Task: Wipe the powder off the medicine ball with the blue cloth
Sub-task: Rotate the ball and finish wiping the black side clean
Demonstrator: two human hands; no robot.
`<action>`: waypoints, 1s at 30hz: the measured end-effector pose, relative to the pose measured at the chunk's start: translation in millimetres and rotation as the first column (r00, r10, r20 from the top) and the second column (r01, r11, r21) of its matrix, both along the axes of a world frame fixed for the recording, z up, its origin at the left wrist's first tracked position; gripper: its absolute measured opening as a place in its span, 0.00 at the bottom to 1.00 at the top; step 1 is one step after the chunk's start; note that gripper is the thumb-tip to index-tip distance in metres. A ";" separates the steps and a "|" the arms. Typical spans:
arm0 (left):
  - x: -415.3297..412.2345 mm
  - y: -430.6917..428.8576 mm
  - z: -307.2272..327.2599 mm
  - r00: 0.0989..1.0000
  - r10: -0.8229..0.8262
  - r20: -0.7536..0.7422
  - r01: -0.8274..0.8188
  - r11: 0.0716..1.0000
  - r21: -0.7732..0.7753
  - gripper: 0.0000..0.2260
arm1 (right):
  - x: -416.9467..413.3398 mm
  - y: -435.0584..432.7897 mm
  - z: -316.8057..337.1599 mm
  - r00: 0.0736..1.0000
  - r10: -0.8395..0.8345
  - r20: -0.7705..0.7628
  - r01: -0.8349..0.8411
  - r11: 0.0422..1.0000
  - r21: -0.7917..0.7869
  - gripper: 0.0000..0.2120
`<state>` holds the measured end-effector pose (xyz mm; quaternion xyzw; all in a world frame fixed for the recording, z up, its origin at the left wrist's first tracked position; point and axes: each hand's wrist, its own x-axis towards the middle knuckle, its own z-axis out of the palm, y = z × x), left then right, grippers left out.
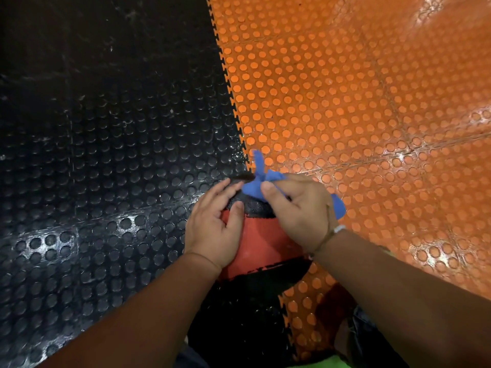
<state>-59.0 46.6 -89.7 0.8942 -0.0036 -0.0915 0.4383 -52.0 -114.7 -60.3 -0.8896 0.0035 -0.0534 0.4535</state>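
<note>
Two hands meet on the medicine ball (261,243) in my head view. I see the ball, red with black bands, resting on the floor where the black studded mat (106,155) joins the orange mat (345,102). The left hand (212,229) lies flat on its upper left side, fingers (216,191) relaxed and gripping nothing. The right hand (300,208) pinches the bunched blue cloth (252,188) between thumb and fingers against the ball's far top, loose ends poking out.

Left forearm (148,301) and right forearm (398,282) extended from the near edge, left grip (212,227) flat with fingers spread, right grip (300,208) just beside it, fingers curled, pinching the blue cloth (252,188)
</note>
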 end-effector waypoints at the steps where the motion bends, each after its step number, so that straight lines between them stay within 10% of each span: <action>1: 0.8 1.3 -1.6 1.000 0.000 -0.001 0.000 1.000 -0.014 0.19 | 0.3 1.8 2.6 0.995 0.093 0.035 -0.090 0.993 -0.071 0.17; 9: -4.1 -2.8 2.8 0.997 -0.067 0.023 0.066 0.997 0.046 0.17 | 21.4 -50.7 -31.6 0.826 -0.223 -0.518 0.211 0.974 -0.082 0.09; 14: -2.4 -14.1 6.4 1.000 -0.016 0.008 0.015 0.994 0.110 0.23 | 14.0 3.5 7.0 0.999 0.010 0.037 0.001 0.962 -0.271 0.12; 18: 1.2 -20.8 11.3 0.998 -0.055 -0.029 0.059 0.986 0.157 0.27 | 18.1 -5.5 -1.6 0.999 0.044 0.020 -0.032 0.916 -0.399 0.12; 23: 1.5 -48.7 20.1 0.985 -0.132 -0.111 0.161 0.936 0.313 0.30 | 36.3 -38.7 -3.8 0.882 -0.230 -0.412 0.076 0.931 -0.356 0.13; 30: 0.1 -49.3 23.7 0.981 -0.133 -0.140 0.168 0.947 0.273 0.29 | -3.3 -30.3 17.0 0.993 0.097 -0.073 -0.118 0.916 -0.384 0.14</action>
